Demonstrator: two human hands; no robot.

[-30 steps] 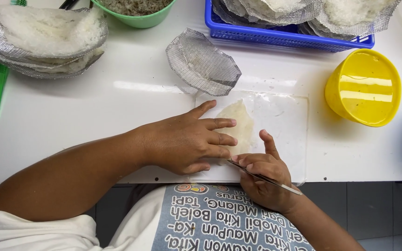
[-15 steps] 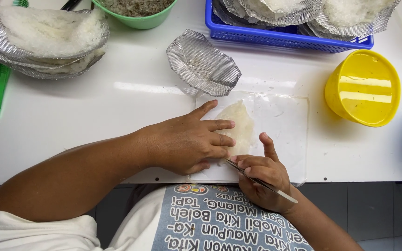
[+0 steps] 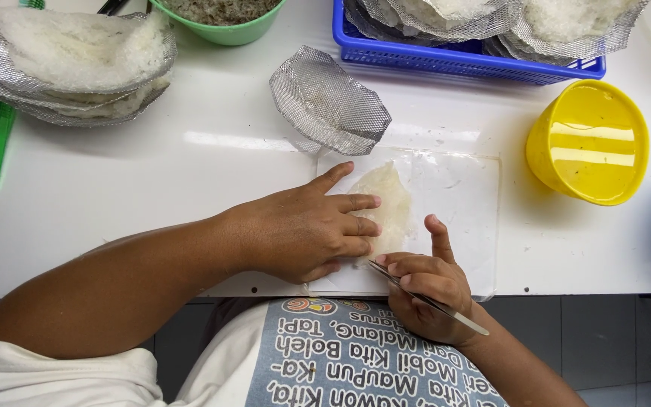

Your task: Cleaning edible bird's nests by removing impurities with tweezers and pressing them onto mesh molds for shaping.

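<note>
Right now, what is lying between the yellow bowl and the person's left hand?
In the head view, the clear plastic sheet with the pale translucent piece on it lies between the yellow bowl and the left hand.

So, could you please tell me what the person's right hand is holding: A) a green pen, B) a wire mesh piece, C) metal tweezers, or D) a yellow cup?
C: the right hand grips slim metal tweezers, tips near the pale translucent piece under the left hand.

Bright overhead light, table glare, sharp
</note>
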